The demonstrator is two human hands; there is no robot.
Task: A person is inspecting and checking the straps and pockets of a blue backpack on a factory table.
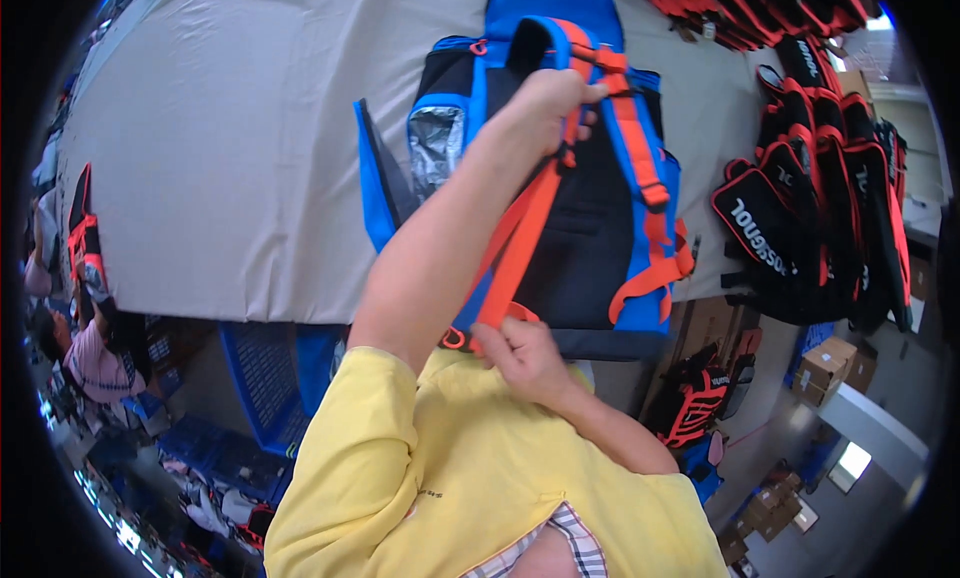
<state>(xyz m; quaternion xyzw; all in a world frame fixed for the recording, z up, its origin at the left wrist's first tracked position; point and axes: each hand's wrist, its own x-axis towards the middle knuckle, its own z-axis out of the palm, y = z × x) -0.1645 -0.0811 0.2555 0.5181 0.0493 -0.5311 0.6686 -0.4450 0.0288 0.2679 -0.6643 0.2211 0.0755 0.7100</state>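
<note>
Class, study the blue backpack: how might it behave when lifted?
The blue backpack would probably sag at the sides, since its silver pocket lining is crumpled. Its back panel, lying flat, may hold shape better. The loose orange webbing, curled at lower right, would likely dangle.

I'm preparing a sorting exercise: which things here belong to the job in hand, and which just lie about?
In the job:
- left hand
- right hand
- blue-and-black backpack
- its orange strap
- draped table

Seemingly lying about:
- black-and-red bags
- blue crate
- cardboard boxes
</note>
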